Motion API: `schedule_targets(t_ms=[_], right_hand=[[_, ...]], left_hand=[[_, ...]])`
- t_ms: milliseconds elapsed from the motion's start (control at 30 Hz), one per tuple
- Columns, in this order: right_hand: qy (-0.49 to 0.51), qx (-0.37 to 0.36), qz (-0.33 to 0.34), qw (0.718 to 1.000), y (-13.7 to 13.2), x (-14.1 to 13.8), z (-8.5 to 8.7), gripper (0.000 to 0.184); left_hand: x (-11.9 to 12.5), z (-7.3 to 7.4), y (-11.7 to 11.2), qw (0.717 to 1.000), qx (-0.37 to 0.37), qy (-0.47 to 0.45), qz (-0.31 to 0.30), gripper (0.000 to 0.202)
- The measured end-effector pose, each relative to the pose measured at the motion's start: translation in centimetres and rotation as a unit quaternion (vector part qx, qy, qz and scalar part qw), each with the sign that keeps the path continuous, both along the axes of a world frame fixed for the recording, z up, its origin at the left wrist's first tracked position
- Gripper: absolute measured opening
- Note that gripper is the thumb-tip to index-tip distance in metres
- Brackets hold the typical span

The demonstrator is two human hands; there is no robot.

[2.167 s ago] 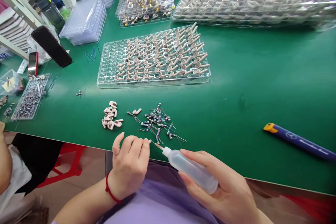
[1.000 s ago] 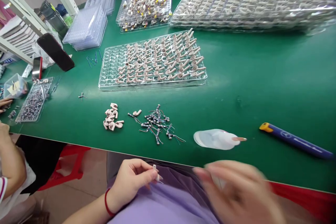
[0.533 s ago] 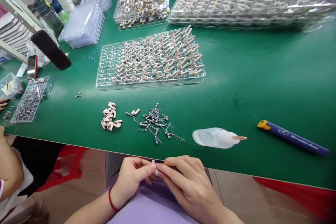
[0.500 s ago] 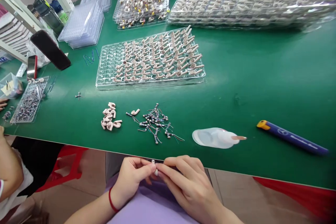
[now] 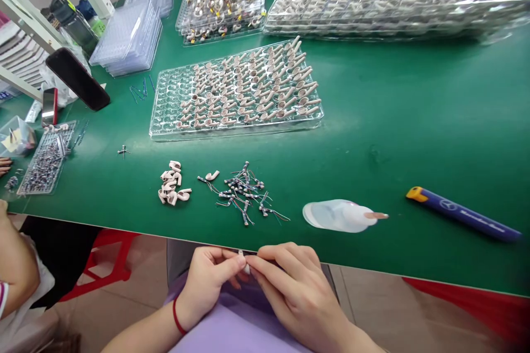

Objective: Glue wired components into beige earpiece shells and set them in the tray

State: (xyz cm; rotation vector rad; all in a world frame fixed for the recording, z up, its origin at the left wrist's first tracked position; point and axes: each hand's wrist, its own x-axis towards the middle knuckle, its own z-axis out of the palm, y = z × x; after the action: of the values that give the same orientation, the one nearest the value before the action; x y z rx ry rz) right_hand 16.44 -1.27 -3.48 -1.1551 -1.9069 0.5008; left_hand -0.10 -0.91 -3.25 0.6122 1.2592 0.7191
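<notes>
Just off the table's front edge, my left hand (image 5: 210, 276) pinches a small beige earphone shell (image 5: 247, 269) between thumb and index finger. My right hand (image 5: 296, 287) meets it from the other side, its closed fingertips pressed against the shell. Fingers cover most of the piece, so its inside is hidden. Beyond my hands on the green table lie a pile of small wired components (image 5: 242, 190) and a loose beige shell (image 5: 212, 175). More beige shells (image 5: 171, 185) are heaped to the left of these.
A clear tray (image 5: 169, 94) holds rows of beige shells. A soft squeeze bottle (image 5: 337, 215) and a blue cutter knife (image 5: 464, 214) lie to the right. Filled trays (image 5: 372, 33) and stacked clear trays (image 5: 128, 38) stand behind. Another person's arm (image 5: 16, 259) is at far left.
</notes>
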Motion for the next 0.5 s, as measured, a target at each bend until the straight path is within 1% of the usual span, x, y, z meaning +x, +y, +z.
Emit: schedule_targets(t_ms=[500], right_hand=[[-0.006,0.004,0.000,1.000,0.08,0.08,-0.03,0.019]], left_hand=[[0.43,0.10,-0.24,1.000,-0.008,-0.015,0.024,0.024]])
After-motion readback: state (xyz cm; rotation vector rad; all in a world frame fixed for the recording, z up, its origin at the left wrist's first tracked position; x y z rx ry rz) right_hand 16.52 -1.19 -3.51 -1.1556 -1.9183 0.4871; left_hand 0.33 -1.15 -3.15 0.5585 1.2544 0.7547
